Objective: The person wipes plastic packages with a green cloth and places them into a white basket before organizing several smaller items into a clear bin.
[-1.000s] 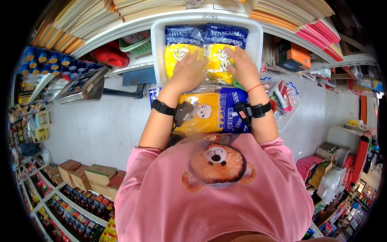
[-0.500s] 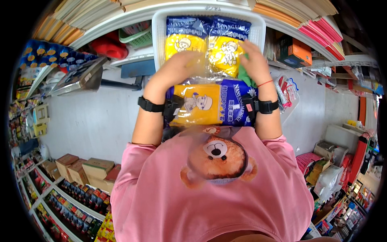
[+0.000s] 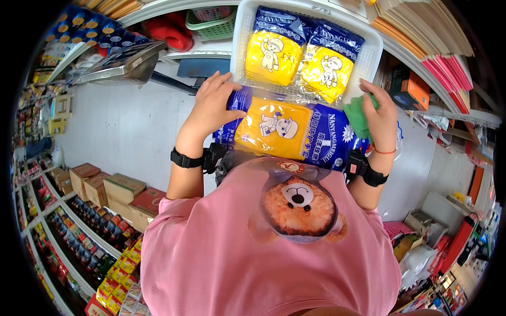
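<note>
A white plastic basket (image 3: 376, 63) holds two shiny blue-and-yellow plastic packets, a left one (image 3: 271, 55) and a right one (image 3: 328, 68), each printed with a cartoon figure. Nearer my body, a larger packet (image 3: 274, 128) in the same colours lies sideways against the basket's front. My left hand (image 3: 213, 105) is open beside the basket's front left corner, with its thumb over the left end of the larger packet. By the basket's front right corner, my right hand (image 3: 380, 117) is closed round a crumpled green cloth (image 3: 358, 118). Its fingertips point up towards the basket's rim.
Stacks of paper or envelopes (image 3: 416, 26) fill the shelf behind. A green basket (image 3: 213, 26) and a red item (image 3: 168, 34) sit at the back left, near a metal-topped scale (image 3: 124, 60). Cardboard boxes (image 3: 124, 189) and loaded shelves stand at lower left.
My hands have moved apart, from over the packets in the basket to its two front corners. The green cloth has come along in my right hand. The view has tilted.
</note>
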A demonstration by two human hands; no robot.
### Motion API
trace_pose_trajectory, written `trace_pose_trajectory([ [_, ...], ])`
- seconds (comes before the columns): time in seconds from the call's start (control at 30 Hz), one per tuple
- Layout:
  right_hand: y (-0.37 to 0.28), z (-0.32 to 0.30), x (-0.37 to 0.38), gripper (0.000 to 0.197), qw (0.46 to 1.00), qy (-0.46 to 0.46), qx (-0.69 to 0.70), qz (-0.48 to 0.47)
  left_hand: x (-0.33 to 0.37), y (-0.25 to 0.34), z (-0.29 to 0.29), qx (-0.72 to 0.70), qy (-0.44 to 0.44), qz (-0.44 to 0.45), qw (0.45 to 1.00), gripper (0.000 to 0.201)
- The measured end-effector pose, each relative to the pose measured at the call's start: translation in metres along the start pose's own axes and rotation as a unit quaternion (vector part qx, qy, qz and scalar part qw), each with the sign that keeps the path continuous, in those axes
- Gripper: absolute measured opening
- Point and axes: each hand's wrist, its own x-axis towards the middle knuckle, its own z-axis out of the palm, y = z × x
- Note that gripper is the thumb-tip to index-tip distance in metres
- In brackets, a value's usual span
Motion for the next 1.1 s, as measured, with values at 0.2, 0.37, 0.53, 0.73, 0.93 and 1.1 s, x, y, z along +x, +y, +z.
trace_pose_trajectory([
  [0.2, -0.006, -0.016, 0.001, 0.019, 0.99, 0.14, 0.032, 0.007, -0.015, 0.009, 0.0, 0.018, 0.121, -0.059, 0.991, 0.044],
  [0.37, -0.008, -0.004, -0.001, 0.016, 0.992, 0.114, 0.056, 0.006, -0.015, 0.007, 0.0, -0.068, 0.015, -0.083, 0.994, 0.024],
  [0.53, -0.019, 0.003, 0.0, 0.016, 0.994, 0.07, 0.082, 0.018, -0.009, 0.012, 0.01, -0.09, 0.106, -0.098, 0.986, 0.03],
  [0.73, -0.005, 0.004, -0.003, 0.017, 0.994, 0.06, 0.083, 0.037, -0.004, 0.005, -0.004, -0.24, 0.02, -0.236, 0.941, 0.043],
  [0.93, -0.007, 0.012, 0.0, 0.022, 0.994, 0.04, 0.091, 0.04, -0.006, -0.004, 0.006, -0.407, -0.018, -0.221, 0.886, 0.033],
  [1.1, 0.0, 0.011, -0.001, 0.025, 0.988, 0.128, 0.084, 0.027, 0.003, 0.01, 0.015, -0.503, 0.102, -0.22, 0.829, 0.025],
])
